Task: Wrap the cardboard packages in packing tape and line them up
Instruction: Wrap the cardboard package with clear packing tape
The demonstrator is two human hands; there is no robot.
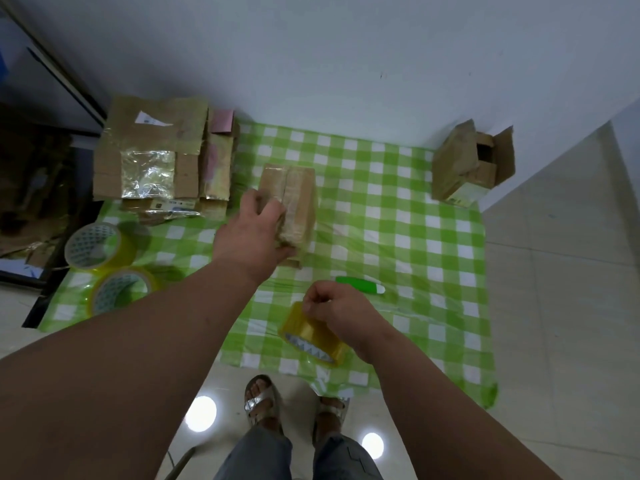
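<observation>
left hand (254, 226): reaching forward, fingers curled over the near left side of the taped package (292, 206), thumb low against its near end. Gripping it.
right hand (337, 311): fingers curled, pinching at the top of the held tape roll (313, 336). Can't tell if it has the loose tape end; too blurred.
taped package: brown cardboard, middle of the checked cloth (398, 216), long axis running away from the camera, glossy tape band along its top.
held tape roll: yellowish clear tape, tilted on edge, near edge of the cloth, just below the right hand, core printing facing the camera.
spare rolls: two more tape rolls (98, 245) (119, 289) at the left edge of the cloth, touching or almost touching each other.
wrapped stack (152, 157): several flat cardboard packages with shiny tape, far left corner of the cloth, side by side and overlapping, against the wall (311, 57).
open box (467, 168): cardboard, flaps open, lying on its side at the far right corner, well apart from the taped package.
green tool (360, 285): small green item with a white tip, flat on the cloth, between the package and the right hand. Could be a cutter; can't confirm.
floor (554, 306): pale glossy tile, cloth spread directly on it.
person: standing at the near edge of the cloth, sandals (259, 403) and jeans visible.
</observation>
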